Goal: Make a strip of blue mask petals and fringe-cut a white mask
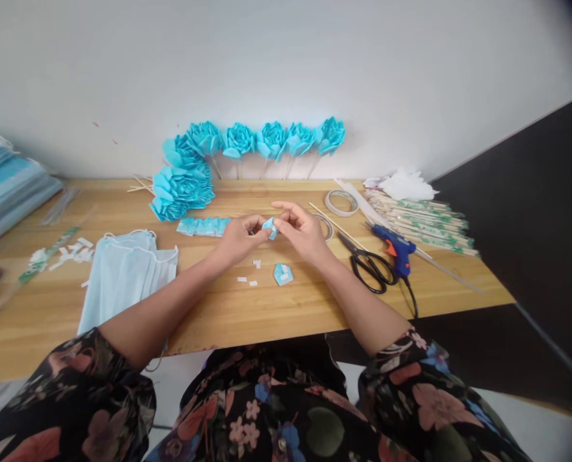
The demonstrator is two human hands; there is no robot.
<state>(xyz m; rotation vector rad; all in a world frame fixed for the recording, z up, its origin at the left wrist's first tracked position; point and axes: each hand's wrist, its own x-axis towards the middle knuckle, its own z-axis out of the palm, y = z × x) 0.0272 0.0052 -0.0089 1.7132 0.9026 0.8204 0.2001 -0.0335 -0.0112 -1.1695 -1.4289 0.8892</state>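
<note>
My left hand (240, 236) and my right hand (299, 228) meet above the middle of the wooden table (247, 308). Both pinch a small folded blue piece (269, 226) between their fingertips. A second folded blue piece (282, 274) lies on the table just below my hands. A row of blue folded pieces (203, 226) lies left of my left hand. Small white paper scraps (248, 278) are scattered under my hands.
Blue paper flowers (247, 141) on sticks lean on the wall; a flower pile (182, 186) lies below them. Face masks (124, 273) lie left. Black scissors (370, 266), a blue glue gun (395, 247), tape rolls (341, 202) and wrapped chopsticks (423, 221) lie right. A mask stack (6, 186) is far left.
</note>
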